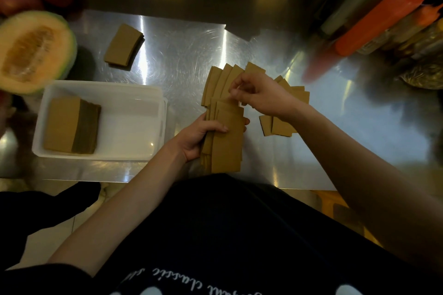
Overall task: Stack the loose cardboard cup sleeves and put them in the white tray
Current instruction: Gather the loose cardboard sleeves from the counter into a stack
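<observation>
Spanning most of the view: steel counter (pixel 191 55), scuffed, bright with glare. White tray (pixel 134 93) at left on it, holding one squared stack of sleeves (pixel 64 124) against its left wall, rest of floor bare. Halved melon (pixel 33 50) beyond tray's far-left corner, cut face up. Orange squeeze bottles (pixel 383 14) lying at far right. Second small stack (pixel 123 45) far side of counter, well apart from both hands.

Gripping a gathered bundle of sleeves (pixel 227 136) at near counter edge: left hand (pixel 199 136), thumb laid flat across top sleeve, fingers curled beneath, tips just showing past right edge. Pinching at fanned loose sleeves (pixel 223 81) just beyond bundle: right hand (pixel 261 96), thumb and forefinger pressed together on a sleeve edge, other fingers loosely bent. More loose sleeves (pixel 280 127) scattered flat under and right of right wrist, none in tray.
</observation>
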Demonstrator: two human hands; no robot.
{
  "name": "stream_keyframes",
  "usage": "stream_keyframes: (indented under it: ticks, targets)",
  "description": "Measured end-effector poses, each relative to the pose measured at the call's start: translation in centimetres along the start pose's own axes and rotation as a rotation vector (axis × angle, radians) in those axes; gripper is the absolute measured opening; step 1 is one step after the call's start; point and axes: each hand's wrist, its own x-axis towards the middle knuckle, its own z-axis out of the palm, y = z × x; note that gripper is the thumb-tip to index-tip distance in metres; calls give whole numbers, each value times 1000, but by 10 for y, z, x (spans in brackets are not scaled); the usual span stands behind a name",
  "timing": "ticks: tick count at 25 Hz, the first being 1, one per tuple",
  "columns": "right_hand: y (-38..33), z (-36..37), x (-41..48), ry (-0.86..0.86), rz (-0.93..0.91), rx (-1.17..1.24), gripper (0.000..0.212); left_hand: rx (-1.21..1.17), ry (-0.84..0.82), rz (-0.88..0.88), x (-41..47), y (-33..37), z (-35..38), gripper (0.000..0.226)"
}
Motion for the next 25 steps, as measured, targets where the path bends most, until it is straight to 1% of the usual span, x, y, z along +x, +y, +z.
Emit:
stream_keyframes:
  ticks: [2, 4, 7, 9, 10, 12, 14, 16, 18, 20, 21, 23, 25]
  targets:
    - [-1, -4, -1, -51, -49, -84, 19, 23, -4, 4, 1, 0, -1, 49]
    - [0, -7, -1, -21, -45, -88, 16, 34, 3, -1, 0, 0, -2, 51]
    - [0, -20, -2, 171, 6, -14, 14, -18, 26, -21, -1, 0, -4, 60]
    - [0, -33, -5, 271, -10, -69, 15, -80, 33, -48, -1, 0, -7, 56]
    - [0, -39, -6, 280, -16, -103, 17, -113, 24, -68, 0, -1, -9, 54]
    - [3, -49, -8, 240, -12, -137, 24, -167, 3, -104, 3, -1, -13, 46]
    - [6, -55, -13, 210, -10, -123, 31, -197, 14, -106, 5, -1, -14, 39]
    - [7, -62, -19, 215, -17, -117, 34, -228, 30, -55, 6, -3, -13, 44]
    - [7, -65, -25, 217, -51, -173, 37, -248, 32, 11, 6, -4, -14, 58]
    - [9, -66, -29, 219, -117, -329, 33, -245, 58, 37, 7, -5, -13, 68]
    - [11, -66, -31, 221, -145, -408, 27, -244, 75, 44, 7, -4, -12, 68]
    - [14, -64, -33, 235, -157, -475, 23, -243, 124, 60, 7, -3, -13, 56]
    - [16, -62, -32, 254, -180, -474, 21, -220, 168, 66, 7, -3, -15, 39]
